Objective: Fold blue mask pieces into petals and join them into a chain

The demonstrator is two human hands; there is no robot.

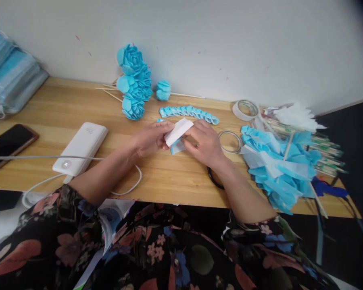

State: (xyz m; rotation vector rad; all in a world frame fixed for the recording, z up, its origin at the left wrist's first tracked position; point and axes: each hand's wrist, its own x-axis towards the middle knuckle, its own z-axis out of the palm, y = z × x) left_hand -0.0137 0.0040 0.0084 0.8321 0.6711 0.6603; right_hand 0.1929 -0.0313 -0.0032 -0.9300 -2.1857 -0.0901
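Between my hands, above the middle of the table, is a folded strip of white and blue cloth-like material [179, 132]. My left hand [153, 139] pinches its left edge, fingers closed. My right hand [205, 141] grips the right side with bent fingers. The white face of the strip is turned up, and a blue and white part hangs below it. Just behind lies a row of folded blue petals [189, 110]. A single blue flower [163, 90] on a thin stick rests farther back, beside a cluster of blue flowers [133, 80] on sticks.
A white power bank [81, 148] with a cable and a dark phone [10, 143] lie left. Blue face masks [13, 72] are stacked at the far left. Tape rolls [243, 110], crumpled blue pieces [280, 165], wrapped sticks [328, 155] and a blue-handled tool [329, 188] crowd the right.
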